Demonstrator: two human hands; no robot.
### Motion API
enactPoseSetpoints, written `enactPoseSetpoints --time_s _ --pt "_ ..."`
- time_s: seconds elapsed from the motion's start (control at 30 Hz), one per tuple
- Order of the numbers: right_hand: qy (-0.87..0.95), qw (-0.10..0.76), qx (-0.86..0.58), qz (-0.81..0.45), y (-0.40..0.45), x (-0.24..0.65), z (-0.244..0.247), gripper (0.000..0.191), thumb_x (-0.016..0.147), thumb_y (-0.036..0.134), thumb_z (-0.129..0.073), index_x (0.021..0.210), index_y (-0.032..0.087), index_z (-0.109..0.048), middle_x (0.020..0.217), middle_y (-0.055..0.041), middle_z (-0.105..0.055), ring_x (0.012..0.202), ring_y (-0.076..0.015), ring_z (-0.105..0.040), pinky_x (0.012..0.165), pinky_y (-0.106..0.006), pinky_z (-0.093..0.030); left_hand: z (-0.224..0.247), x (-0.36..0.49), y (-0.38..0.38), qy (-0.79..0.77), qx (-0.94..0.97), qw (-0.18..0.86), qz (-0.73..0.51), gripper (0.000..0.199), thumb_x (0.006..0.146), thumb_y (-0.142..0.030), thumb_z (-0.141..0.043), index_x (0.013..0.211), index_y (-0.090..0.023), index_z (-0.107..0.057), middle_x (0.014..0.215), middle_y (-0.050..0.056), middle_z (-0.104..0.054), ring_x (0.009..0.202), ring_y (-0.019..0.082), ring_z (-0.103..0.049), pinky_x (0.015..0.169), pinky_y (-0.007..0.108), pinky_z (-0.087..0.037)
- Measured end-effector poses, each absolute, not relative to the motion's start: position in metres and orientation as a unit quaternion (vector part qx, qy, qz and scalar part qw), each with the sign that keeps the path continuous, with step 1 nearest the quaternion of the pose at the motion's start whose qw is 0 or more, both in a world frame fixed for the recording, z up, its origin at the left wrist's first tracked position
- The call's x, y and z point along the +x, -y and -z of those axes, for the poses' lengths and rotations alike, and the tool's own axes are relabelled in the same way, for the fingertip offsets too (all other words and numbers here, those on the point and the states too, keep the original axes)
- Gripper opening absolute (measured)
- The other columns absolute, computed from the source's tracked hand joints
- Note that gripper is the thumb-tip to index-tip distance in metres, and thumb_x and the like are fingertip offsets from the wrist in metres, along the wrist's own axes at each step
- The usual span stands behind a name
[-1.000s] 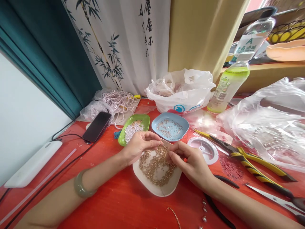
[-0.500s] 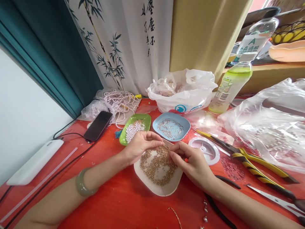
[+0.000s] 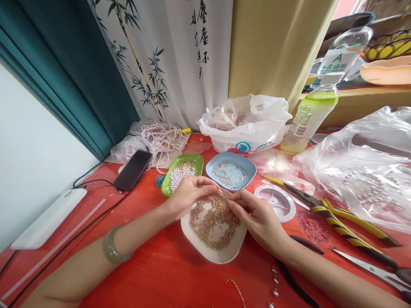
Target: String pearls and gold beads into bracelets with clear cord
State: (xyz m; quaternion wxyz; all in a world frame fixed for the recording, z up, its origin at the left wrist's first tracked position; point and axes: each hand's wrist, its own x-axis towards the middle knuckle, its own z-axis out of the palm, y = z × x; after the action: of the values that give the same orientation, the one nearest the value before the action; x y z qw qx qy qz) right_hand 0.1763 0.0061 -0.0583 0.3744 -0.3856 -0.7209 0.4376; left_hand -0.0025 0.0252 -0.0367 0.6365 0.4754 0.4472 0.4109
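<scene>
A white dish (image 3: pixel 196 248) full of small gold beads (image 3: pixel 210 231) lies beneath both hands. Above its left rim my left hand (image 3: pixel 192 194) is closed, thumb and fingers pinched together over something too small to make out. My right hand (image 3: pixel 250 209) faces it from the right, its thumb and forefinger also pinched, close over the beads. Behind the left hand sits a green dish (image 3: pixel 198 162) with white pearl beads (image 3: pixel 179 175) and some gold ones. A blue dish (image 3: pixel 210 164) beside it holds thin metal pins (image 3: pixel 229 171).
To the right lie a white spool (image 3: pixel 290 209), yellow-black pliers (image 3: pixel 337 216), scissors (image 3: pixel 369 267) and a clear plastic bag (image 3: pixel 369 145). A bottle (image 3: pixel 300 124) and white bag (image 3: pixel 244 132) stand behind. Left are a phone (image 3: pixel 133 170), power bank (image 3: pixel 49 218) and pearl strands (image 3: pixel 163 137). A gold chain (image 3: pixel 236 288) lies in front.
Both hands stay over the white dish with only slight finger movement. The left thumb and the right fingertips have shifted a little. The whole view has moved very slightly.
</scene>
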Motion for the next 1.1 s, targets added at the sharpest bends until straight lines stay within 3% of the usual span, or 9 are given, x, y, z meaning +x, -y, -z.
enactPoseSetpoints --time_s 0.2,0.4,0.6,0.77,0.97,1.03,1.1 --pt "0.714 0.383 -0.377 -0.45 -0.006 0.176 0.06 0.011 0.086 0.027 -0.041 0.08 0.02 -0.047 0.066 -0.0022 -0.065 0.058 -0.0132 -0.06 0.054 -0.026 -0.049 0.024 -0.011 -0.031 -0.477 0.587 0.541 -0.367 0.015 0.067 -0.026 -0.066 0.074 -0.013 -0.065 0.074 0.004 -0.065 0.064 0.011 -0.056 0.062 0.024 -0.045" --pt "0.712 0.382 -0.375 -0.454 -0.007 0.176 0.063 0.011 0.087 0.027 -0.04 0.081 0.02 -0.046 0.068 -0.0027 -0.064 0.06 -0.0132 -0.06 0.055 -0.026 -0.049 0.014 -0.052 -0.059 -0.562 0.682 0.349 -0.312 0.015 0.065 -0.025 -0.063 0.077 -0.015 -0.066 0.082 0.006 -0.067 0.075 0.017 -0.059 0.064 0.027 -0.044" --pt "0.714 0.38 -0.372 -0.456 -0.007 0.176 0.061 0.011 0.087 0.026 -0.04 0.08 0.02 -0.046 0.067 -0.0022 -0.063 0.06 -0.0134 -0.06 0.056 -0.027 -0.049 0.036 -0.075 -0.079 -0.591 0.748 0.193 -0.233 0.013 0.069 -0.021 -0.057 0.076 -0.018 -0.068 0.083 0.007 -0.068 0.074 0.018 -0.06 0.069 0.03 -0.043" --pt "0.717 0.377 -0.377 -0.451 -0.007 0.176 0.06 0.009 0.086 0.025 -0.04 0.081 0.02 -0.046 0.068 -0.0023 -0.064 0.06 -0.0133 -0.06 0.056 -0.026 -0.049 0.051 -0.067 -0.08 -0.584 0.762 0.154 -0.232 0.012 0.069 -0.022 -0.059 0.076 -0.019 -0.068 0.087 0.006 -0.067 0.084 0.019 -0.057 0.078 0.032 -0.039" --pt "0.719 0.379 -0.372 -0.447 -0.007 0.176 0.061 0.009 0.086 0.024 -0.04 0.081 0.02 -0.046 0.067 -0.0017 -0.063 0.059 -0.0125 -0.059 0.056 -0.025 -0.048 0.051 -0.065 -0.08 -0.586 0.766 0.126 -0.234 0.007 0.07 -0.022 -0.06 0.071 -0.021 -0.068 0.083 0.004 -0.066 0.087 0.021 -0.054 0.079 0.035 -0.038" --pt "0.718 0.378 -0.374 -0.449 -0.007 0.176 0.062 0.009 0.086 0.024 -0.041 0.081 0.02 -0.046 0.068 -0.0019 -0.064 0.059 -0.0125 -0.059 0.055 -0.025 -0.048 0.047 -0.061 -0.077 -0.582 0.757 0.144 -0.26 0.007 0.07 -0.022 -0.06 0.071 -0.019 -0.067 0.082 0.004 -0.066 0.084 0.02 -0.055 0.077 0.034 -0.039" --pt "0.718 0.376 -0.377 -0.448 -0.007 0.176 0.062 0.01 0.086 0.025 -0.041 0.081 0.02 -0.047 0.068 -0.0022 -0.064 0.059 -0.0126 -0.059 0.055 -0.025 -0.048 0.041 -0.053 -0.072 -0.564 0.732 0.228 -0.308 0.009 0.071 -0.023 -0.06 0.074 -0.017 -0.066 0.081 0.004 -0.066 0.077 0.017 -0.056 0.07 0.03 -0.042"
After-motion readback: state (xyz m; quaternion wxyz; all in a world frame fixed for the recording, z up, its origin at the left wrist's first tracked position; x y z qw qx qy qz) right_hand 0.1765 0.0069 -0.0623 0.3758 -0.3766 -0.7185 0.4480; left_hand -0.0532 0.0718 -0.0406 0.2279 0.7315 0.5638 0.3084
